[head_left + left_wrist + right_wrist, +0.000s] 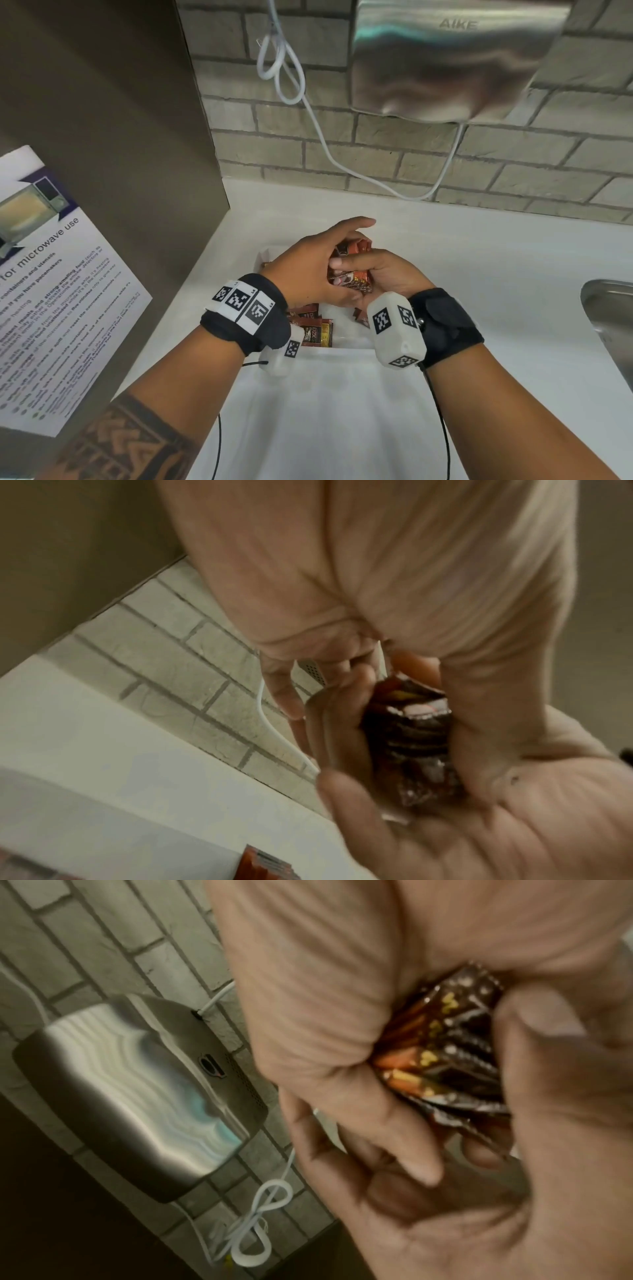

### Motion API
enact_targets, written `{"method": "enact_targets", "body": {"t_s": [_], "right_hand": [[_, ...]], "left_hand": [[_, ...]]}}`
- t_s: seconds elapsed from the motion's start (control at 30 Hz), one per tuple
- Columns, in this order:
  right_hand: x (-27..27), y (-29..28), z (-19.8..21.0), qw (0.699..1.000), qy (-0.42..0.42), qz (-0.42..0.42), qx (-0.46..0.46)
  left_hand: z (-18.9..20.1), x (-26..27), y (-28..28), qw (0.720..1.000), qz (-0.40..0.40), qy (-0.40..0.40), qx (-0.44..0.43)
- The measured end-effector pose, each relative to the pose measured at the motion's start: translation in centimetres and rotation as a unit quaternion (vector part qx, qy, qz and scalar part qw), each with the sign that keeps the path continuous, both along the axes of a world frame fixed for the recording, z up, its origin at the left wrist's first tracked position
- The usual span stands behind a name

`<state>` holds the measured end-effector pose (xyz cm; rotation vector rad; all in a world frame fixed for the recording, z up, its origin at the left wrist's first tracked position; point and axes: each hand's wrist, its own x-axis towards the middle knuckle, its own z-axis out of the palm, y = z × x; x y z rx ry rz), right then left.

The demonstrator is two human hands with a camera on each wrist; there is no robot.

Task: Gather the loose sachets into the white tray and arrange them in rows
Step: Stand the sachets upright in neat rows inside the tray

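Both hands meet over the white tray (264, 256) on the white counter. Between them is a stack of brown and orange sachets (349, 272), edges roughly together. My left hand (301, 270) grips the stack from the left with thumb and curled fingers, its forefinger stretched out over the top. From the right, my right hand (383, 277) cups the stack, thumb across its front. The wrist views show the stack of sachets (411, 737) (445, 1056) squeezed between both palms. More sachets (313, 330) lie in the tray under my left wrist, partly hidden.
A steel hand dryer (445, 58) hangs on the brick wall above, with its white cable (284, 68) looped to the left. A steel sink (609, 318) is at the right edge. A brown panel with a microwave notice (51, 291) stands on the left.
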<state>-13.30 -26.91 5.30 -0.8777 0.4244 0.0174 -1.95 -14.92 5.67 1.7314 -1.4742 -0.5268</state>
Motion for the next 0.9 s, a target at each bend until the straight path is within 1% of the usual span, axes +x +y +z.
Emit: {"method": "enact_targets", "body": {"t_s": [0.1,0.23,0.33,0.4,0.5,0.6,0.63,0.67,0.73,0.77,0.8,0.83,0.87,0.9], "right_hand": [[-0.5,-0.1,0.6,1.0,0.009,-0.006,-0.01],[-0.6,0.1,0.8,1.0,0.003,-0.009,0.009],[0.2,0.3,0.4,0.999,0.004,-0.043,-0.01],[0.5,0.4,0.2,0.998,0.012,-0.053,-0.036],[0.6,0.2,-0.3,0.996,0.015,-0.045,-0.079],[0.7,0.4,-0.9,0.996,0.024,-0.058,-0.069],[0.6,0.5,-1.1,0.994,0.03,-0.062,-0.083],[0.6,0.6,-1.1,0.989,0.045,-0.064,-0.127],[0.6,0.3,-1.2,0.961,0.077,-0.067,-0.257],[0.7,0.1,-1.3,0.947,0.081,-0.066,-0.303],[0.7,-0.1,-1.2,0.94,0.074,-0.075,-0.325],[0.6,-0.1,-1.1,0.938,0.063,-0.088,-0.329],[0.5,-0.3,-1.1,0.939,0.054,-0.1,-0.326],[0.4,-0.4,-1.0,0.94,0.049,-0.11,-0.32]], "left_hand": [[-0.1,0.3,0.0,1.0,-0.012,-0.021,-0.004],[0.2,0.8,-0.3,0.999,-0.022,-0.02,0.044],[0.2,0.6,-0.6,0.995,0.002,-0.066,0.07],[0.0,0.3,-0.7,0.995,0.015,-0.081,0.063],[0.0,0.1,-0.8,0.993,0.021,-0.109,0.048],[-0.2,0.2,-1.0,0.991,0.015,-0.134,0.024],[-0.2,0.3,-1.1,0.989,0.013,-0.143,0.028],[-0.4,0.5,-1.2,0.987,0.016,-0.155,0.038],[-0.6,1.2,-1.3,0.98,0.032,-0.187,0.064],[-0.7,1.4,-1.3,0.977,0.044,-0.194,0.071],[-0.8,1.7,-1.4,0.978,0.054,-0.189,0.073],[-0.7,1.9,-1.3,0.981,0.059,-0.167,0.073],[-0.7,2.1,-1.4,0.987,0.064,-0.128,0.075],[-0.6,2.1,-1.4,0.992,0.07,-0.066,0.077]]}}
